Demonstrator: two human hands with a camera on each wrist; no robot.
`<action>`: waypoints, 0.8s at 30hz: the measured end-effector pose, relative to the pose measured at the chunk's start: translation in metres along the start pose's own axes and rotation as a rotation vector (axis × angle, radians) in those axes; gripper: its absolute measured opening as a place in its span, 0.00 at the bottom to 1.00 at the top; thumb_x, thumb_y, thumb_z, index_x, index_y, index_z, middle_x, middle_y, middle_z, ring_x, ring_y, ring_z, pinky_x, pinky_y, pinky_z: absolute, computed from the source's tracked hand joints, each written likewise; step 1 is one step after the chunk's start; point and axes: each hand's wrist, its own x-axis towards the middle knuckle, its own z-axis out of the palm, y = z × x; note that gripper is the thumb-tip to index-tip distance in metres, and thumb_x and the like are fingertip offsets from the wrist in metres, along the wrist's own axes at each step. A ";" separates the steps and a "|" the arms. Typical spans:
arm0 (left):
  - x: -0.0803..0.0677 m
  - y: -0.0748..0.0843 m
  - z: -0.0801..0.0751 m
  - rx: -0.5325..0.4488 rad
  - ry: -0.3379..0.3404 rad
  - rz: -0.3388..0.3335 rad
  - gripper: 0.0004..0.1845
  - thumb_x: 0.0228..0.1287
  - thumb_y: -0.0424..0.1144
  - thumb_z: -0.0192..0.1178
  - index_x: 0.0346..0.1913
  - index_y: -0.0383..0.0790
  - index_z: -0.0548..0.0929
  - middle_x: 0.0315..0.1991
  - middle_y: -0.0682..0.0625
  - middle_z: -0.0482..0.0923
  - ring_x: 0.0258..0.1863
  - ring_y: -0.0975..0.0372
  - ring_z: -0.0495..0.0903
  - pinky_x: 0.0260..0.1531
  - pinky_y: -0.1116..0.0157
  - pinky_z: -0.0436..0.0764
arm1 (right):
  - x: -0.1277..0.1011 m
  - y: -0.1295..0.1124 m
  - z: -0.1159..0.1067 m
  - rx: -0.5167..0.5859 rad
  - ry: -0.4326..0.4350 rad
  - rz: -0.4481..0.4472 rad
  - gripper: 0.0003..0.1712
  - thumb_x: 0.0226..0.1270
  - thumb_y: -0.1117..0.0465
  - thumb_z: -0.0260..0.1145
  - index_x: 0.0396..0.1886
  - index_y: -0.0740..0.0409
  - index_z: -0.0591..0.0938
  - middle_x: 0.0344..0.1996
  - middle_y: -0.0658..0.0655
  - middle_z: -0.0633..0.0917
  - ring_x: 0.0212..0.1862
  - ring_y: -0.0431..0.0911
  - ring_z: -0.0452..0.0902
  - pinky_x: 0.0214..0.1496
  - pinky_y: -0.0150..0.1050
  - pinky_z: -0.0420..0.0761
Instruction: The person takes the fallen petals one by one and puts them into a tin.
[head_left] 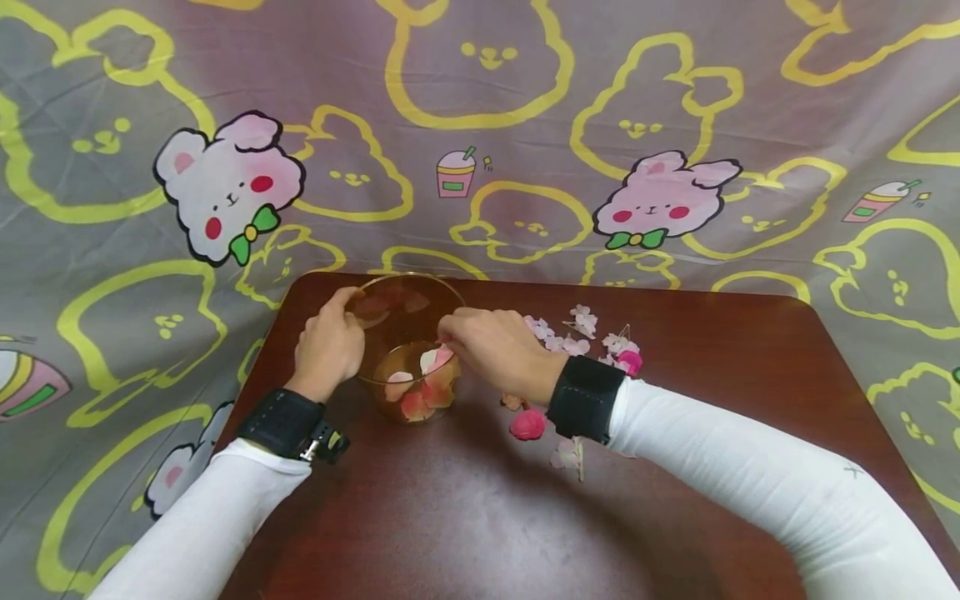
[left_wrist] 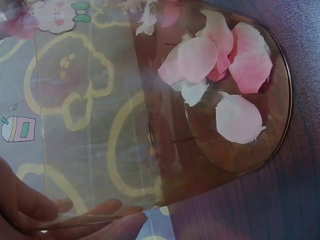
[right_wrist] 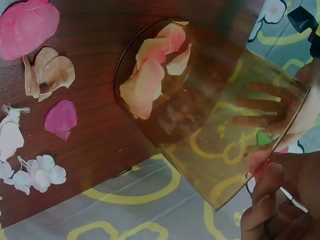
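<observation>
A clear amber glass vase point(head_left: 415, 400) stands on the table, with several pink and cream petals point(left_wrist: 245, 57) on its bottom. My left hand point(head_left: 330, 346) grips the rim on the left side, thumb and fingers on either side of the glass. At the opposite side of the rim, my right hand point(head_left: 498, 350) has its fingers curled and pinches a pink petal point(right_wrist: 261, 169) at the fingertips. Its fingers partly hide that petal.
Right of the vase lie a magenta petal point(right_wrist: 61, 119), a pink bloom point(head_left: 528, 425), a dried brown petal point(right_wrist: 50, 72) and pale pink blossoms point(right_wrist: 42, 173). A patterned cloth point(head_left: 517, 158) hangs behind the wooden table point(head_left: 420, 517).
</observation>
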 end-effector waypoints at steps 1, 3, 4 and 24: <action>0.000 0.000 0.000 -0.001 -0.002 -0.001 0.25 0.77 0.39 0.36 0.72 0.51 0.68 0.58 0.33 0.79 0.44 0.37 0.81 0.31 0.49 0.73 | 0.000 0.000 0.000 0.007 -0.004 0.000 0.07 0.70 0.57 0.68 0.45 0.48 0.86 0.38 0.47 0.86 0.34 0.41 0.80 0.31 0.35 0.76; 0.000 0.000 0.000 -0.002 -0.007 -0.004 0.25 0.77 0.39 0.36 0.72 0.51 0.68 0.58 0.33 0.79 0.43 0.38 0.81 0.30 0.51 0.73 | 0.000 0.000 0.001 0.017 -0.006 -0.001 0.08 0.70 0.56 0.68 0.46 0.49 0.86 0.38 0.47 0.87 0.34 0.40 0.80 0.30 0.34 0.75; 0.000 0.000 0.000 -0.001 -0.009 -0.006 0.25 0.77 0.39 0.36 0.73 0.51 0.68 0.58 0.33 0.79 0.42 0.38 0.81 0.29 0.51 0.72 | 0.000 0.000 0.001 0.021 -0.005 -0.001 0.09 0.70 0.55 0.69 0.47 0.49 0.86 0.38 0.47 0.87 0.34 0.40 0.81 0.30 0.34 0.75; 0.001 0.001 0.001 0.002 -0.006 -0.003 0.26 0.77 0.39 0.33 0.72 0.51 0.68 0.63 0.33 0.77 0.51 0.32 0.80 0.40 0.39 0.75 | -0.021 0.033 -0.009 0.002 0.026 0.093 0.12 0.67 0.53 0.71 0.46 0.52 0.86 0.40 0.50 0.89 0.40 0.44 0.85 0.34 0.39 0.80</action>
